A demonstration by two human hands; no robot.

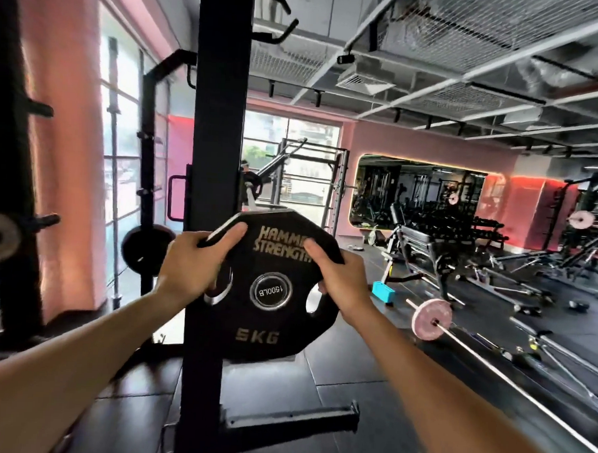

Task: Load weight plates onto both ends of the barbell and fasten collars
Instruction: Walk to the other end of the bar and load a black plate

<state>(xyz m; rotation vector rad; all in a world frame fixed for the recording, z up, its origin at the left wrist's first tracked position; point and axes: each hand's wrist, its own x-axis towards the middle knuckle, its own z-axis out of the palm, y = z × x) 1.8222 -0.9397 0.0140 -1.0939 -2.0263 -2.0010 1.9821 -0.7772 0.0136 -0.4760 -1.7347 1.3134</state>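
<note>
Both hands, left (189, 266) and right (340, 279), gripping a black rubber 5KG plate (269, 324) by the black steel rack post (216, 120).

Plate (266, 314), frame centre: matt black rubber-like coating, shiny metal hub ring. Upright post (217, 120): matt black painted metal. Barbell (510, 382), lower right: bright metal.

Pink walls (414, 145), dark rubber floor (352, 382), bright windows (124, 122), a lit wall mirror (419, 194), exposed ceiling ducts (470, 38).
</note>
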